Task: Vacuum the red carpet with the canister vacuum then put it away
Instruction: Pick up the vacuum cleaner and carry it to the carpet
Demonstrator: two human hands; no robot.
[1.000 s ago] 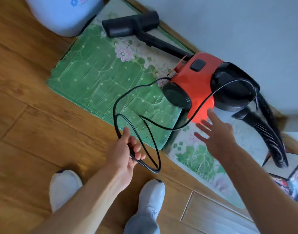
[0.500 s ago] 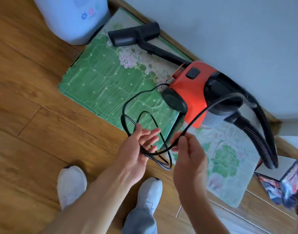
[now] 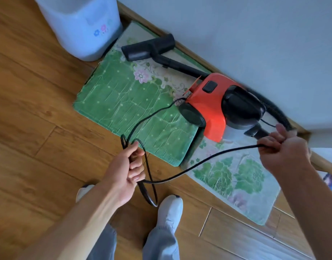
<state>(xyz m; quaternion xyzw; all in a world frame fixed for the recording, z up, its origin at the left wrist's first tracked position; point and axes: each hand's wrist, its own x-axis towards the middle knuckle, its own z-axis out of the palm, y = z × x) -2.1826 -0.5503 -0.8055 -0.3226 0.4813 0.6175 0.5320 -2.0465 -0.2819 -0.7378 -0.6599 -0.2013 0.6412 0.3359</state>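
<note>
The red and black canister vacuum [image 3: 214, 107] stands on a green floral mat [image 3: 127, 107] by the wall. Its black floor nozzle [image 3: 148, 47] and wand lie on the mat behind it, and the ribbed hose [image 3: 278, 113] curves along the skirting. My left hand [image 3: 129, 169] grips several loops of the black power cord [image 3: 199, 162], which hang below it. My right hand [image 3: 281, 149] grips the same cord further along, in front of the vacuum's hose end. The cord runs taut-ish between both hands and back to the vacuum's rear.
A pale blue plastic bin [image 3: 80, 25] stands on the wooden floor at the mat's far corner. A second, paler floral mat [image 3: 236, 177] lies to the right. My two white shoes [image 3: 169, 209] are on the floorboards. The white wall [image 3: 236, 34] borders the mats.
My right hand has drawn the cord out to the right, away from my left hand. My left hand has closed round the loops. The view has shifted so the vacuum sits further right.
</note>
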